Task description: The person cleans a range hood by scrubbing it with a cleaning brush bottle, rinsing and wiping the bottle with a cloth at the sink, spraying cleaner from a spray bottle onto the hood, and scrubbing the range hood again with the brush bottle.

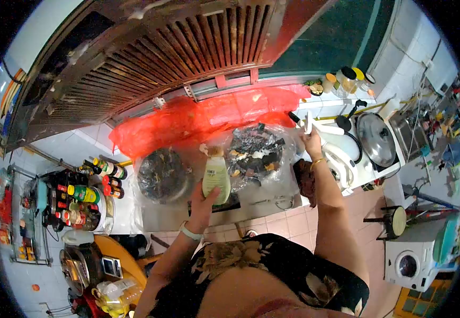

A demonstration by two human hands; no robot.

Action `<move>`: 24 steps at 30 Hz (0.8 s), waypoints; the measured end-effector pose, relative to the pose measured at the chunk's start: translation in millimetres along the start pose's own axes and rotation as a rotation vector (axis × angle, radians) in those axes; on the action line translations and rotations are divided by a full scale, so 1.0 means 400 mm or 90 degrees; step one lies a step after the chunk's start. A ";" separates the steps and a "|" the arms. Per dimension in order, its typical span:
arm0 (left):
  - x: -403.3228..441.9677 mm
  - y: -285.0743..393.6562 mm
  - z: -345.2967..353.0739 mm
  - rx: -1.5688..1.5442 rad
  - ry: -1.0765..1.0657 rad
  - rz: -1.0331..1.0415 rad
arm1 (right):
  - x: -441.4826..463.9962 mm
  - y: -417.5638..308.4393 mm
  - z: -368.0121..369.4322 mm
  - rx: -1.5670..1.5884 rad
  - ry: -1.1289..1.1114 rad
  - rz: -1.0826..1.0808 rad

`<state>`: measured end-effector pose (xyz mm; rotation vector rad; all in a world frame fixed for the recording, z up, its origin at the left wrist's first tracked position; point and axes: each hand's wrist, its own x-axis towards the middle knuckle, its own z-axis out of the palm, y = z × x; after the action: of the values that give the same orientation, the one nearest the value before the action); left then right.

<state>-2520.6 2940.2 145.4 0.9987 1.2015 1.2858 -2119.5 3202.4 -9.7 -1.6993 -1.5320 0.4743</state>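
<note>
My left hand (205, 205) is closed around a pale green bottle (216, 172), which it holds over the stove between the two burners. My right hand (311, 144) grips the white handle (309, 124) of a sprayer-like tool whose black tip points left toward the stove. A thick white hose (341, 163) curves beside my right forearm. The left burner (162, 175) is dark and round. The right burner (256, 153) is covered with crumpled foil and dark pieces. What exactly the white tool is, I cannot tell.
Red plastic sheeting (208, 117) lines the wall behind the stove, under a slatted brown range hood (177, 53). Sauce bottles (84, 193) crowd the left counter. A lidded pan (376, 139) and a sink (407, 132) are at right. A stool (396, 221) stands on the floor.
</note>
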 end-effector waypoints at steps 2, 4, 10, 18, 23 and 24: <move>0.021 0.008 0.022 -0.021 -0.006 0.000 | -0.047 -0.048 -0.052 -0.136 0.082 -0.073; 0.051 0.015 0.039 -0.036 -0.019 0.023 | -0.149 -0.197 -0.141 -0.098 0.153 -0.108; 0.121 0.162 0.209 -0.018 -0.033 0.122 | -0.441 -0.729 -0.184 0.295 -0.120 -0.224; 0.170 0.184 0.267 -0.100 -0.186 0.217 | -0.402 -0.746 -0.162 0.630 -0.129 -0.126; 0.122 0.165 0.192 0.047 -0.237 0.215 | -0.291 -0.869 -0.484 0.539 -0.086 -0.094; 0.109 0.150 0.169 0.046 -0.242 0.216 | -0.267 -0.898 -0.536 0.523 -0.053 -0.129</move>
<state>-2466.7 2994.2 210.8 1.4721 0.8115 1.2396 -2223.7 3024.1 369.4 -0.8905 -1.2815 0.9184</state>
